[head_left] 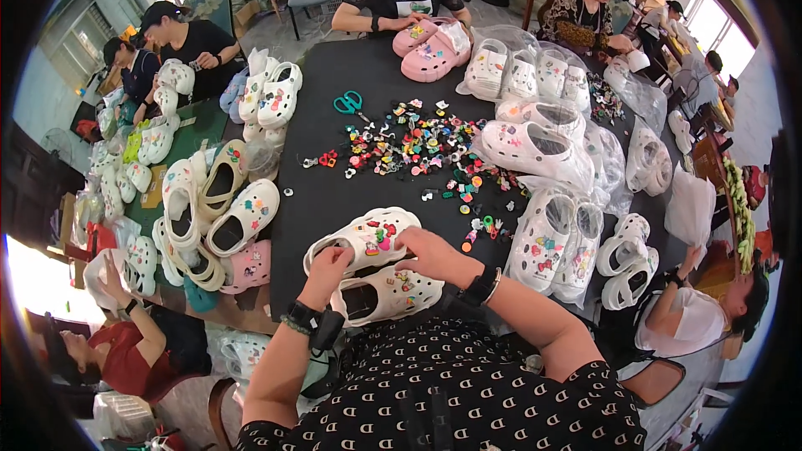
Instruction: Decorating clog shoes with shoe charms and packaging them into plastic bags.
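A white clog (365,239) with colourful shoe charms on its top lies before me, toe to the right. My left hand (328,273) is closed on the rim of its foot opening, fingertips partly inside. My right hand (436,255) grips the toe end, fingers on the upper near the red and green charms. Just nearer to me rests a second white clog (401,291), also with charms, beneath my right hand. Beyond the pair spreads a heap of small loose shoe charms (409,144) in many colours.
Teal-handled scissors (347,103) lie left of the charms on the black table (313,192). Bagged white clogs (535,150) line the right side. More clogs (242,217) crowd the left, and a pink pair (434,54) is in a co-worker's hands across the table. Several people work around.
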`<state>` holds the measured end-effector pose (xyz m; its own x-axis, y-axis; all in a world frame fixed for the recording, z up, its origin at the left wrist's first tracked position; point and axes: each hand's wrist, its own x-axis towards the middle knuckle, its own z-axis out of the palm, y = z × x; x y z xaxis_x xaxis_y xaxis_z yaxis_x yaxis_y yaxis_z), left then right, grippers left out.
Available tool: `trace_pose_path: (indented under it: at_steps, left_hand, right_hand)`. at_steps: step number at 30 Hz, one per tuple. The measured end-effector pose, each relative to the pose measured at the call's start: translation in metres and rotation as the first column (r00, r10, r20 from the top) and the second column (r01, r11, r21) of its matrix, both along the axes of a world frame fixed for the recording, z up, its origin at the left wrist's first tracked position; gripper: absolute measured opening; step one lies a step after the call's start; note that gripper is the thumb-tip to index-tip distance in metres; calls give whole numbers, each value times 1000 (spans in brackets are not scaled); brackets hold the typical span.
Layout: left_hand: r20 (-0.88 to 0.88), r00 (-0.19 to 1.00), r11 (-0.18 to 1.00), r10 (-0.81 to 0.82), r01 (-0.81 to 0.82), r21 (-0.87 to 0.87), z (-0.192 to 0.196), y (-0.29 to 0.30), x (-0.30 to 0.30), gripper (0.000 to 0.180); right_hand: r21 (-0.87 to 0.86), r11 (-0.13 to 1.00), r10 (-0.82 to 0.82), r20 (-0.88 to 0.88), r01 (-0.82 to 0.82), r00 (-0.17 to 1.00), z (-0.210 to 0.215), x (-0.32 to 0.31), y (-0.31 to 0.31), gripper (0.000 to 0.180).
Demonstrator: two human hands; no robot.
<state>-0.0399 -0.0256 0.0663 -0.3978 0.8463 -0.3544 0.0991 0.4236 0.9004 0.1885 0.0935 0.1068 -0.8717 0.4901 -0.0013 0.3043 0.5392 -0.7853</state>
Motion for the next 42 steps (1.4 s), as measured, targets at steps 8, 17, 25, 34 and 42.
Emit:
trace_pose_path:
  at_steps: [8, 17, 25, 34, 42]
  left_hand:
    - [102, 990, 951, -99, 125, -284, 29, 40, 5, 53]
    - [-72, 997, 970, -15, -3, -242, -14, 48, 9, 57]
    - [423, 895, 990, 142, -119, -80, -3, 48, 22, 24]
    - [381, 914, 990, 137, -113, -84, -13, 47, 21, 26]
    - [409, 901, 989, 144, -139, -43, -3, 46, 24, 27]
  right_hand:
    - [266, 964, 32, -94, -6, 995, -22, -28, 34, 48]
    - [45, 999, 6, 207, -16, 978, -37, -63, 55, 55]
    - [-51, 998, -30, 58, 33, 998, -55, -65, 63, 29]
    - [183, 982, 92, -238, -49, 967, -65, -65, 55, 11]
    - [49, 987, -143, -136, 151, 980, -57, -71, 46, 8]
